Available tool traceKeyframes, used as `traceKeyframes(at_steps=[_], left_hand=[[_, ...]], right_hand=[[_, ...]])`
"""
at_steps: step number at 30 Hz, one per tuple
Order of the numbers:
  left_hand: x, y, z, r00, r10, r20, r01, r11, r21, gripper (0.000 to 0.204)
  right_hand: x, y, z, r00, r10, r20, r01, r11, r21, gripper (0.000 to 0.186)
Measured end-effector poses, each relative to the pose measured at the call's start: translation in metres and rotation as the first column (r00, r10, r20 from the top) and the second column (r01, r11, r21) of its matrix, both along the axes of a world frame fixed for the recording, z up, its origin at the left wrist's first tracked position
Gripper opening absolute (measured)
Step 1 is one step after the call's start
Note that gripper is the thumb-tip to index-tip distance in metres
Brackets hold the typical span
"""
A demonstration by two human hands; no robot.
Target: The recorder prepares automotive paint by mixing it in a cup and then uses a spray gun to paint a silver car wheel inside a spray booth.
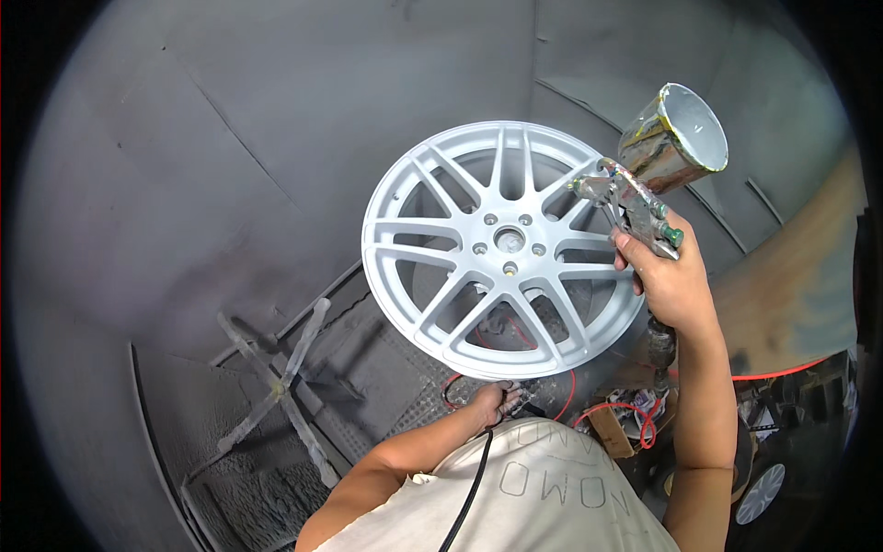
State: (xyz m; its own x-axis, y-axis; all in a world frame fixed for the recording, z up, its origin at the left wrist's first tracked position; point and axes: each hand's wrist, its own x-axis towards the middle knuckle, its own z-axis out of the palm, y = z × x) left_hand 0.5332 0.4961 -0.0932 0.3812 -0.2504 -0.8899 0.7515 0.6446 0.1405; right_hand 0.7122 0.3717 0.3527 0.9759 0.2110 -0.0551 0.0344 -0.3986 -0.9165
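Observation:
A white multi-spoke wheel rim [568, 324] faces me in the middle, its centre hole and bolt holes showing. My right hand [676, 276] is closed around the handle of a paint-stained spray gun [635, 207], held over the rim's right edge with its nozzle pointing left. On top of the gun sits a tilted metal paint cup [655, 147], its inside coated white. Just below the rim's lower edge is my left hand [497, 403], its fingers curled and smudged with paint. Whatever those fingers hold, if anything, is not clear.
A crossed metal stand [279, 391] coated in grey paint stands at the lower left. Grey panelled walls [303, 120] surround the rim. A red hose [635, 409] loops at the lower right near an open cardboard box [612, 432]. Another wheel [762, 494] lies beyond my right forearm.

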Motion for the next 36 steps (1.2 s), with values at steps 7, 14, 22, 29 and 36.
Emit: traceKeyframes(at_steps=[7,14,22,29,36], left_hand=[[0.013,0.031,-0.018,0.995,0.102,0.021,-0.104,0.985,0.137,0.019],[0.095,0.147,-0.021,0.836,0.483,0.261,-0.549,0.746,0.377,0.032],[0.126,0.133,-0.042,0.875,0.387,0.29,-0.479,0.78,0.403,0.032],[0.081,0.025,-0.035,0.904,0.359,0.23,-0.424,0.816,0.393,0.033],[0.08,-0.042,-0.011,0.998,-0.063,-0.031,0.066,0.991,0.115,0.031]], right_hand=[[-0.002,-0.053,0.002,0.985,-0.169,0.045,0.171,0.984,-0.055,0.054],[0.009,-0.086,0.016,0.969,-0.092,-0.23,0.1,0.995,0.022,0.033],[0.033,-0.086,0.023,0.952,-0.058,-0.302,0.088,0.992,0.088,0.029],[0.034,-0.155,0.016,0.955,-0.18,-0.236,0.173,0.984,-0.051,0.036],[0.026,-0.166,0.01,0.895,0.02,-0.445,0.033,0.993,0.11,0.046]])
